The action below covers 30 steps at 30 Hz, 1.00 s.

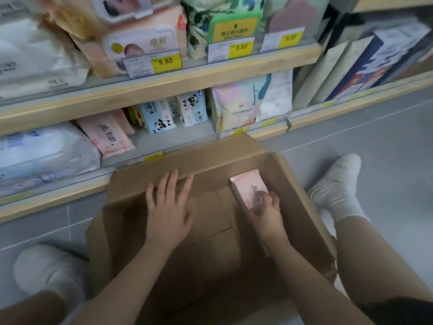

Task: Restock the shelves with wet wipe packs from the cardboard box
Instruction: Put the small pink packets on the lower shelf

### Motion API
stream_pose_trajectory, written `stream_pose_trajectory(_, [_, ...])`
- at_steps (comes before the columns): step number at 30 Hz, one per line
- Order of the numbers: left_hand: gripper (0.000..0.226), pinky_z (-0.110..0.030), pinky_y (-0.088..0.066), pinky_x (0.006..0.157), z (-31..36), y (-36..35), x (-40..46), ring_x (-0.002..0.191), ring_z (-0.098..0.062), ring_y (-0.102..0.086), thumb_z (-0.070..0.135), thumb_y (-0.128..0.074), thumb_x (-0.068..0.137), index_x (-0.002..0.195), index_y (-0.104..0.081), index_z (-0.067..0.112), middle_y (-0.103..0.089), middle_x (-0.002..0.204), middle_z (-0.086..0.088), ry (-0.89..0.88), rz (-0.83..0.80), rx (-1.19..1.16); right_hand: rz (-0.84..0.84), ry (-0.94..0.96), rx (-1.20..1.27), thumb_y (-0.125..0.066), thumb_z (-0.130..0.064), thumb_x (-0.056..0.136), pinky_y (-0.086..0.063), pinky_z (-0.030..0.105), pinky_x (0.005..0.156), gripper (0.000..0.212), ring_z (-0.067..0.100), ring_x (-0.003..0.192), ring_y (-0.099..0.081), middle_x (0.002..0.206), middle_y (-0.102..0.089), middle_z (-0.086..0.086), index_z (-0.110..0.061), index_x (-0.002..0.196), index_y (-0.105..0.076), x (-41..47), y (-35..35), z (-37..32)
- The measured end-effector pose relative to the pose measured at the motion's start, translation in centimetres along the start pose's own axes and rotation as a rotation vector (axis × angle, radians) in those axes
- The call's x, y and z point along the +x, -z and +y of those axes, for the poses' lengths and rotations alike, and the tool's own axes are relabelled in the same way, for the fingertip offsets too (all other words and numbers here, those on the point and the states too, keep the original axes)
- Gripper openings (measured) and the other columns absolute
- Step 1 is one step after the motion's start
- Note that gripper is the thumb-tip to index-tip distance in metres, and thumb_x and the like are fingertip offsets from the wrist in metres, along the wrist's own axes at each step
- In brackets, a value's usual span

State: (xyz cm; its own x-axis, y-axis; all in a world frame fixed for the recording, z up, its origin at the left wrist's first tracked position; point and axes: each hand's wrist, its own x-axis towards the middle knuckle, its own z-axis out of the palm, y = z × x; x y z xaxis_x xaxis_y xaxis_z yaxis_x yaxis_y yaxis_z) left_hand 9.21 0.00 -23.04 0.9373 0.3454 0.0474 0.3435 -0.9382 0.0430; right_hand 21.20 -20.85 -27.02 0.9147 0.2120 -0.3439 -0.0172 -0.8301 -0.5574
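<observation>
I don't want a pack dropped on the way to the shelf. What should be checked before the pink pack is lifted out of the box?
1. Right hand grips the pink pack: ok, fingers curl on its near end.
2. Left hand free to steady the cardboard box: ok, open, fingers at its far wall.
3. Box flaps out of the way: ok.
4. Space beside the matching pink packs on the bottom shelf: ok, bare shelf to their right.
5. More packs under this one: cannot tell.

cardboard box (145,191): 1 | pink packs in box (248,188): 1 | yellow price tags (166,62): 3
</observation>
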Motion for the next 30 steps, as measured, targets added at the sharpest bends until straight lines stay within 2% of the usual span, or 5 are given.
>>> stream_pose_trajectory(6, [0.098,-0.057,-0.012,0.108,0.0,-0.7,0.1,0.137,-0.036,-0.023,0.044,-0.074,0.066,0.147,-0.025,0.019,-0.025,0.149,-0.017,-0.008,0.04,0.022,-0.017,-0.049,-0.071,-0.065,-0.041,0.08,-0.048,0.043,0.09,0.07,0.038,0.101,-0.056,0.124,-0.037,0.007,-0.041,0.136,-0.024,1.5,-0.7,0.6])
stream_pose_trajectory(16, [0.066,-0.056,-0.01,0.112,1.3,1.1,-0.9,0.14,-0.03,-0.024,0.044,-0.05,0.085,0.142,-0.035,0.015,-0.028,0.151,-0.014,0.019,-0.018,-0.08,-0.026,0.045,-0.006,-0.071,-0.03,0.073,-0.046,0.041,0.088,0.083,0.034,0.112,-0.051,0.13,-0.037,0.007,-0.027,0.142,-0.024,-3.7,2.0,-1.9])
stream_pose_trajectory(24, [0.041,-0.035,-0.051,0.09,4.0,4.7,-3.3,0.101,-0.009,-0.061,0.052,-0.055,0.081,0.115,-0.047,0.032,-0.064,0.114,0.009,0.33,-0.168,-1.031,-0.074,0.372,0.136,-0.074,-0.039,0.075,-0.032,0.002,0.078,0.09,-0.002,0.113,-0.035,0.13,-0.039,-0.008,-0.025,0.146,-0.021,-9.7,2.5,-7.0])
stream_pose_trajectory(27, [0.022,-0.014,-0.049,0.073,4.1,5.6,-3.2,0.085,0.006,-0.06,0.02,-0.063,0.086,0.104,-0.052,0.027,-0.066,0.101,0.01,0.4,-0.062,-1.123,-0.136,0.391,0.227,-0.075,-0.035,0.075,-0.035,-0.001,0.077,0.084,-0.01,0.105,-0.042,0.125,-0.046,-0.006,-0.025,0.144,-0.027,-10.1,2.2,-7.0])
stream_pose_trajectory(30, [0.022,-0.023,-0.053,0.073,3.4,5.3,-3.2,0.085,0.007,-0.06,0.014,-0.061,0.087,0.102,-0.053,0.026,-0.065,0.099,0.011,0.401,-0.075,-1.132,-0.157,0.368,0.199,-0.069,-0.037,0.083,-0.031,0.001,0.088,0.078,-0.007,0.117,-0.043,0.137,-0.045,-0.002,-0.021,0.146,-0.027,-9.4,2.3,-6.1])
